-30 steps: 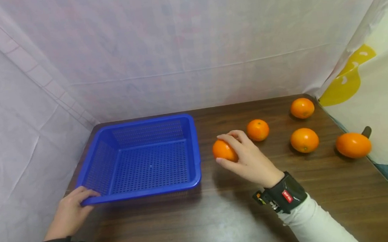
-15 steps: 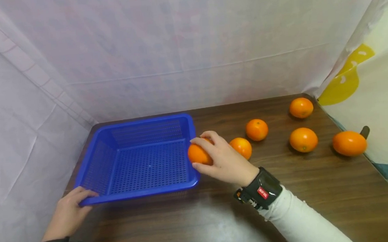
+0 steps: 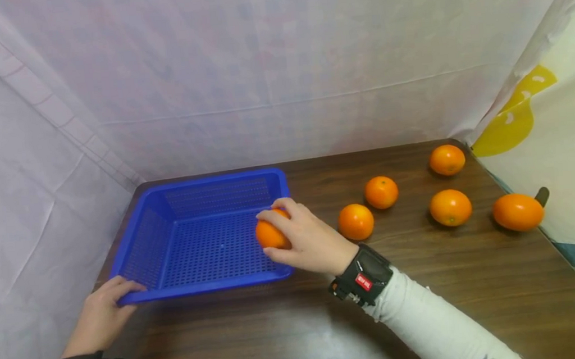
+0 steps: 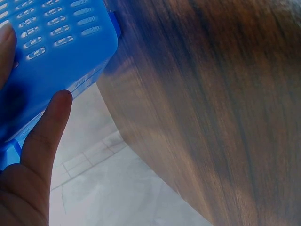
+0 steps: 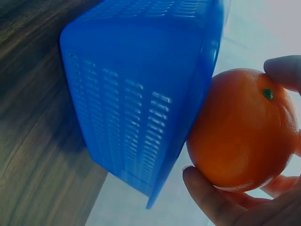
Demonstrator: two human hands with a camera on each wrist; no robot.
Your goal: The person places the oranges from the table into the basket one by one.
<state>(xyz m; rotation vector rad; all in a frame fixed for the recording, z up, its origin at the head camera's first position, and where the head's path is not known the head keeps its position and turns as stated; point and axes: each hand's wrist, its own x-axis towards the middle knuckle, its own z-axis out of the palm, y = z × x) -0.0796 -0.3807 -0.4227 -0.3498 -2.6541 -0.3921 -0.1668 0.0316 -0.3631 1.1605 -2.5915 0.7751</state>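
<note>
Above the right side of the blue basket, an orange is being held by the right hand, fingers half-curled round it; the near-left corner is being gripped by the left hand.

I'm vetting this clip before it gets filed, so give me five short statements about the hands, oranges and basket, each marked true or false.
1. The right hand grips an orange. True.
2. The left hand holds an orange too. False: it grips the rim of the blue plastic basket.
3. Five other oranges lie on the wood-grain table, right of the basket. True.
4. Three oranges rest on the basket's floor. False: none shows on the visible floor.
5. The black wristband by the right hand carries a red label. True.
</note>
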